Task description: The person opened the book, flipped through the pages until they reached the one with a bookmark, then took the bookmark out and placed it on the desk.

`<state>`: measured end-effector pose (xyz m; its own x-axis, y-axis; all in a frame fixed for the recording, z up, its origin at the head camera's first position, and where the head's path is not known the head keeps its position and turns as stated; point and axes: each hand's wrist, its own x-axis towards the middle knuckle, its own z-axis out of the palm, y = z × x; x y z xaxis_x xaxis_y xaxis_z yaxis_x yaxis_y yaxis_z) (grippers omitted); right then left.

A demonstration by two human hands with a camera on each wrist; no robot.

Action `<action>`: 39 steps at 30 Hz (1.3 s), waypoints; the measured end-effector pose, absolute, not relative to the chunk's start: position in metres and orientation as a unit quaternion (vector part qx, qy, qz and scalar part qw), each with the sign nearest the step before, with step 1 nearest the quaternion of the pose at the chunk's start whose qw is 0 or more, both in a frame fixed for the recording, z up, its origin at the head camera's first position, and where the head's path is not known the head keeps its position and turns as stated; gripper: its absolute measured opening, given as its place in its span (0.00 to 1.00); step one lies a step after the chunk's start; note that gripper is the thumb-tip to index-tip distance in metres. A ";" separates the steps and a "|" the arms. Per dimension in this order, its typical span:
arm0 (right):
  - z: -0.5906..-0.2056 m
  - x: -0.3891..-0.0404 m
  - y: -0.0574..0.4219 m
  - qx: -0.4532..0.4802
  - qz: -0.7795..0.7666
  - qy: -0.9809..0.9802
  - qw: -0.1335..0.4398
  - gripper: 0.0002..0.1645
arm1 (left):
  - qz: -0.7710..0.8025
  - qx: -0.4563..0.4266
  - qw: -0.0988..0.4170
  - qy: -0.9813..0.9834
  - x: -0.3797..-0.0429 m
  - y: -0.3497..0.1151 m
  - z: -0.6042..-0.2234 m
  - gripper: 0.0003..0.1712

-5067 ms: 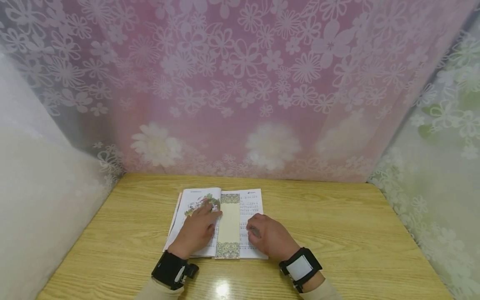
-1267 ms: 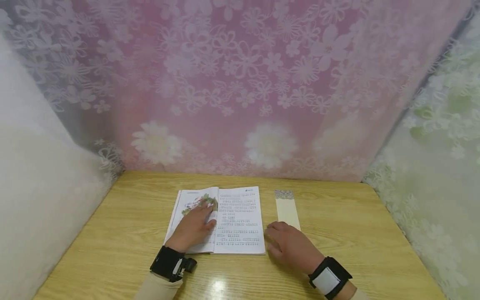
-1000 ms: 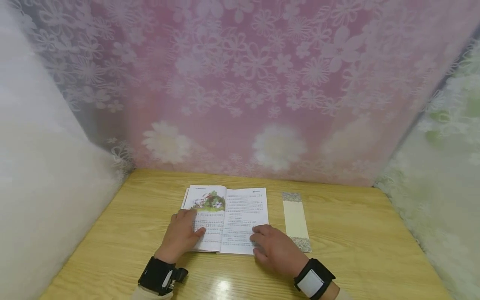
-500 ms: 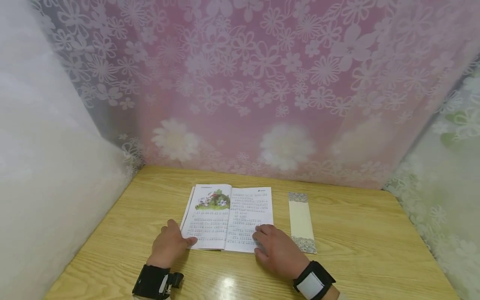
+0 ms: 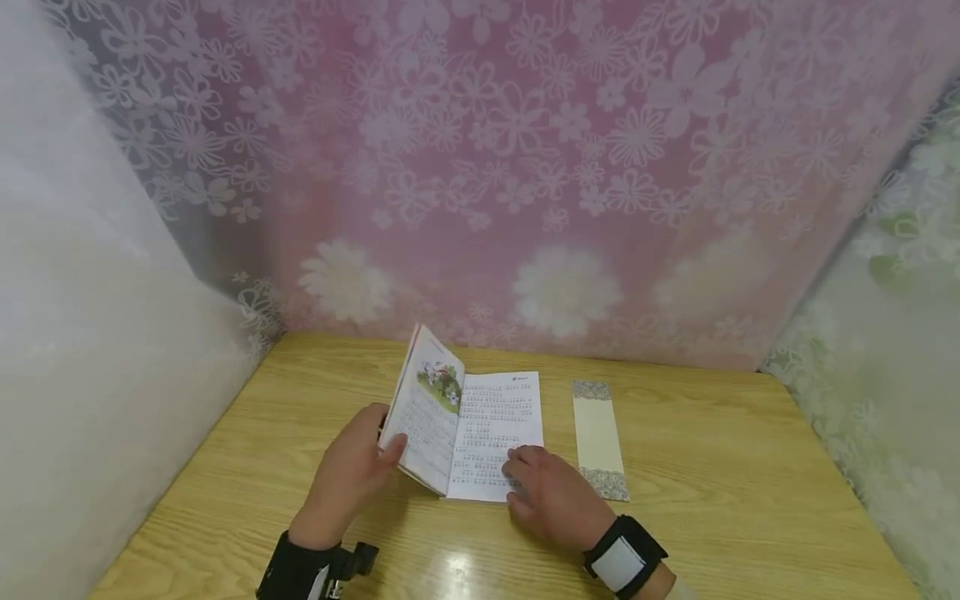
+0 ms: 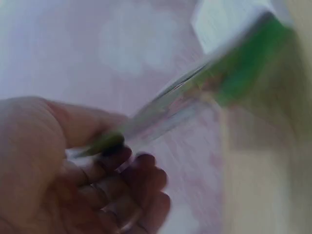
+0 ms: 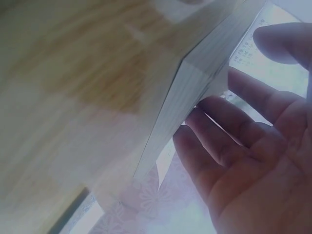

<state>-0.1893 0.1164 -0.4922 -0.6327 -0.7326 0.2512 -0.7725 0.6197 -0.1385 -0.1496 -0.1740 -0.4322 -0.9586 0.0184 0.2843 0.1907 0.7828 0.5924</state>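
An open book lies on the table, its right page flat and its left half tilted up. My left hand pinches the raised half at its lower outer edge, thumb on the page and fingers behind. Blurred in the left wrist view, the book's lifted part runs out from between thumb and fingers. My right hand rests with loosely bent fingers on the lower right page. Seen by the right wrist camera, its fingers lie beside the book's page edges. A cream bookmark with grey patterned ends lies right of the book.
The wooden table extends to both sides of the book. Behind it hangs a pink flowered curtain. Pale coverings close off the left, and a green-and-white floral one stands at the right.
The bookmark has gone from the open book to the table at right. My left hand slid off the page to its left edge and raised that half; my right hand came back onto the page.
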 end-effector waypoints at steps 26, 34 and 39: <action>-0.483 -0.225 0.151 0.164 0.301 -0.939 -0.043 0.24 | -0.208 -0.313 0.064 -0.924 -0.203 -0.106 -0.486 0.35; -0.486 -0.227 0.134 0.163 0.292 -0.939 -0.075 0.23 | -0.219 -0.301 -0.012 -0.928 -0.218 -0.117 -0.487 0.38; -0.489 -0.220 0.129 0.197 0.257 -0.943 -0.073 0.18 | -0.218 -0.280 -0.007 -0.935 -0.204 -0.122 -0.487 0.39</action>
